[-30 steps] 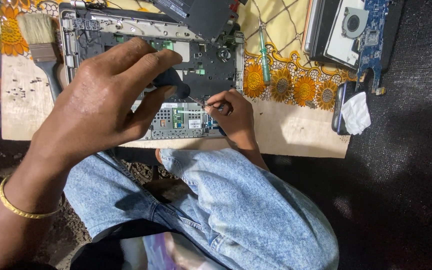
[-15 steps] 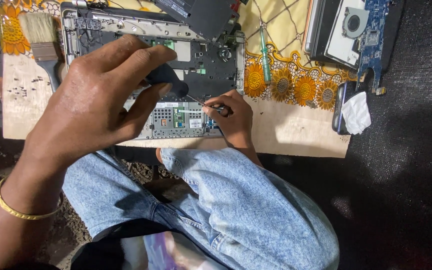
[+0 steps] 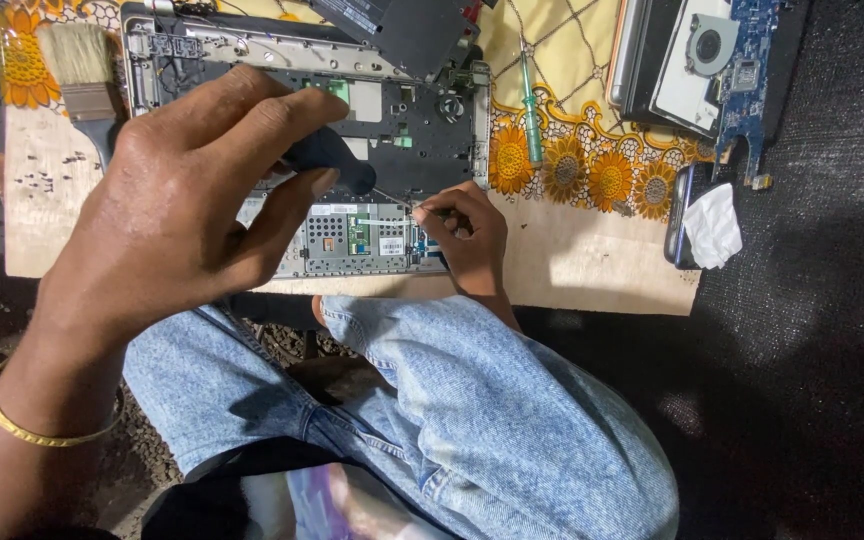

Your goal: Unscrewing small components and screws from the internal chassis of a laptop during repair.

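Both hands work over the opened laptop (image 3: 392, 150) on the surface: the left hand (image 3: 182, 210) closes its grip on a black screwdriver (image 3: 337, 170), its tip near the right hand (image 3: 467, 235), whose fingers pinch together there. Beside lie a brush (image 3: 82, 70) and a green screwdriver (image 3: 530, 120).

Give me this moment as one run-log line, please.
left hand: grips screwdriver | right hand: steadies tip | laptop chassis: open

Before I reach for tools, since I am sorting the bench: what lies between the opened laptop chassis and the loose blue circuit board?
In the head view, a green-handled screwdriver on yellow flowered cloth, then a dark laptop part with a fan.
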